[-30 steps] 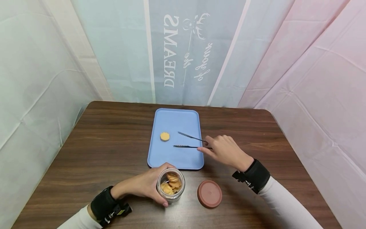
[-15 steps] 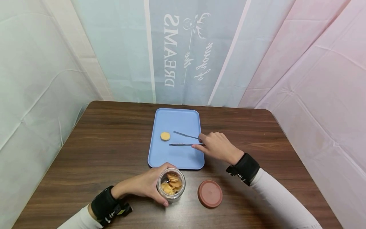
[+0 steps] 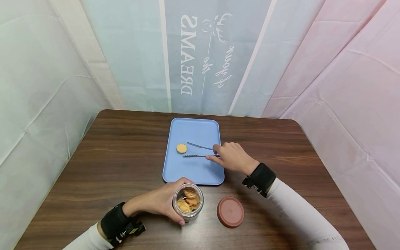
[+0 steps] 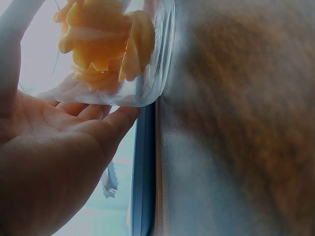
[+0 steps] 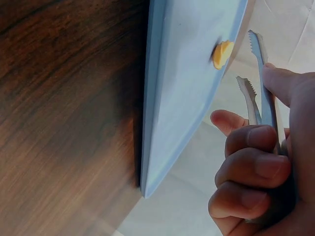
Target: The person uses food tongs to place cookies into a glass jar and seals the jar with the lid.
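My left hand grips a clear glass jar from its left side, fingers behind and thumb in front. Several yellow-orange scalloped crackers lie inside the jar, which has no lid on. My right hand holds metal tongs, thumb along one arm and fingers curled round the other. The tongs' toothed tips are spread apart over the blue tray, pointing left. A single round cracker lies on the tray, just left of the tips, with nothing between them.
A reddish-brown round lid lies on the dark wooden table, right of the jar. The tray stands right behind the jar. Pale curtains hang behind the table and at both sides.
My right hand has moved left with the spread tongs, bringing their tips closer to the cracker on the tray. The left hand and jar have stayed in place.
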`<state>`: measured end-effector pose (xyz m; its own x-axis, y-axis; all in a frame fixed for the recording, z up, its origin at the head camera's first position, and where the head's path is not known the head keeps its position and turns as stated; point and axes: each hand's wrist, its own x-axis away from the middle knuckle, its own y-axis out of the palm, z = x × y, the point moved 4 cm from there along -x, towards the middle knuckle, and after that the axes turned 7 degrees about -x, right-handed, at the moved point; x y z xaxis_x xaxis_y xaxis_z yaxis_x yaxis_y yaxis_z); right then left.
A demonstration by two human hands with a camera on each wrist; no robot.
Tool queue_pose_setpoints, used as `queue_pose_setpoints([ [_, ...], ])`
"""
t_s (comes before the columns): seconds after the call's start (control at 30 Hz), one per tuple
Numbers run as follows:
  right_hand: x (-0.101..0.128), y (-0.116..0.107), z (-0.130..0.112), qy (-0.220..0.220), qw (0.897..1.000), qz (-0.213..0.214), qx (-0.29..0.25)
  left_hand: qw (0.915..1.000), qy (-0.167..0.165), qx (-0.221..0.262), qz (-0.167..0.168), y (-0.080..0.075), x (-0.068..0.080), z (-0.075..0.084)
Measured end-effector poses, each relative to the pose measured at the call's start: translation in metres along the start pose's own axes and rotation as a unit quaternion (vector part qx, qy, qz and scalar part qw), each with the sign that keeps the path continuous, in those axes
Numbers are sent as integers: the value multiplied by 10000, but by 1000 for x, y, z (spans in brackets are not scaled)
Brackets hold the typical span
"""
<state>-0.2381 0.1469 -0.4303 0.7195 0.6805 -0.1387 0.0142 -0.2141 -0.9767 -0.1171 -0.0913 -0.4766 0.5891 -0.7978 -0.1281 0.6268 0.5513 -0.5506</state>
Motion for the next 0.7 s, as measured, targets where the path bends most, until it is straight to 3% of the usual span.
queue_pose_setpoints([
  [0.7,-24,22,2,194,9995,-231,68,10000,30,3,6,1,0,-1],
])
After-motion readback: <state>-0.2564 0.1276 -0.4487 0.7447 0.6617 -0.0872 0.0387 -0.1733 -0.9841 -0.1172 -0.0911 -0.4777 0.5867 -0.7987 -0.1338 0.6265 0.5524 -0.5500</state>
